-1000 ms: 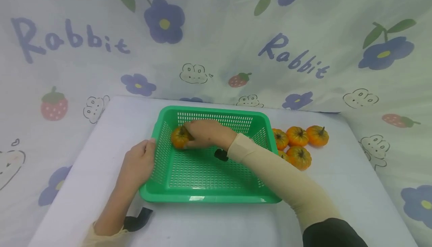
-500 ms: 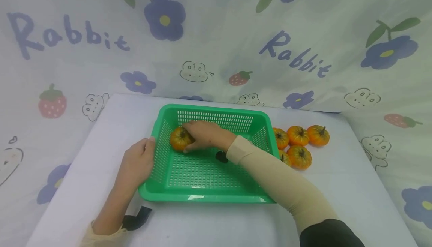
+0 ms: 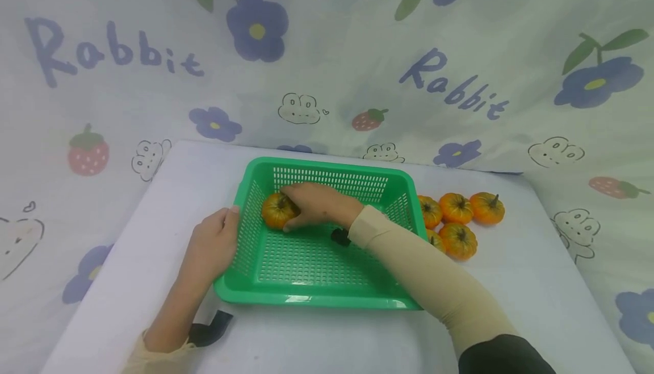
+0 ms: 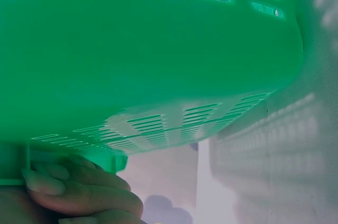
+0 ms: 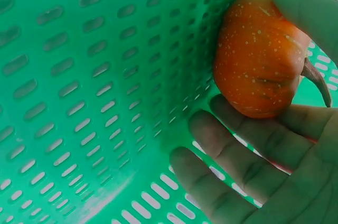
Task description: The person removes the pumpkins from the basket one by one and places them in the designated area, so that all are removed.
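A green plastic basket (image 3: pixel 317 297) stands on the table. My left hand (image 3: pixel 212 243) grips its left rim; in the left wrist view, curled fingers (image 4: pixel 84 189) lie under the rim. Inside, my right hand (image 3: pixel 324 206) reaches to the back left corner and holds a small orange pumpkin (image 3: pixel 276 212) between thumb and fingers. The right wrist view has this pumpkin (image 5: pixel 259 55) near the perforated wall, its stem towards the palm. The thumb (image 5: pixel 306 10) lies on one side of it, while the outer fingers (image 5: pixel 206 182) are nearly straight and off it.
Several more pumpkins (image 3: pixel 458 242) lie on the white table (image 3: pixel 516 294) just right of the basket, some partly hidden by its rim. A printed curtain (image 3: pixel 327 50) hangs behind. Dark straps (image 3: pixel 210 331) show at the wrists.
The right thumb has shifted slightly towards the basket's front, and more of the pumpkin shows. The left hand keeps its place on the rim. The head view has shifted a little.
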Available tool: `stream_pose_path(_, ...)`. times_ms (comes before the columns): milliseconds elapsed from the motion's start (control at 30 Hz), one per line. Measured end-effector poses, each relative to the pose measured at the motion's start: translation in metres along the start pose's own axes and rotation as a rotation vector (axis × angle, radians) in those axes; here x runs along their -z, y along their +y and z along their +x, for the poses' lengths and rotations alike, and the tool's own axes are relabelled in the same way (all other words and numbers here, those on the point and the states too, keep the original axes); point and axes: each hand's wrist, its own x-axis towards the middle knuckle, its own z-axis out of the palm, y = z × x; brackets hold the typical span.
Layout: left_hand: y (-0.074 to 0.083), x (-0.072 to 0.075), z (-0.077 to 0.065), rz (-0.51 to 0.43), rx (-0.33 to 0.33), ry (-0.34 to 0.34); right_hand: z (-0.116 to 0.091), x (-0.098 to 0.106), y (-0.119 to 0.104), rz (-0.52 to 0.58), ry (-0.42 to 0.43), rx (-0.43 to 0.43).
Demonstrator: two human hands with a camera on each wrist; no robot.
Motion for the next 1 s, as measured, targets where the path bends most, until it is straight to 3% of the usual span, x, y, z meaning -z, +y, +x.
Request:
stream_pose_path(300,0.000,0.000,-0.001,-0.001,0.003,-0.002,-0.004,0.009,0.002,0.079,0.018,-0.012)
stream_pose_path(733,0.001,-0.001,-0.003,0.004,0.044,-0.012,-0.010,0.016,-0.002,0.074,0.013,-0.005)
stream_pose_path(1000,0.004,-0.001,-0.002,0.003,0.023,0.005,-0.029,0.041,-0.012,0.056,0.061,0.041)
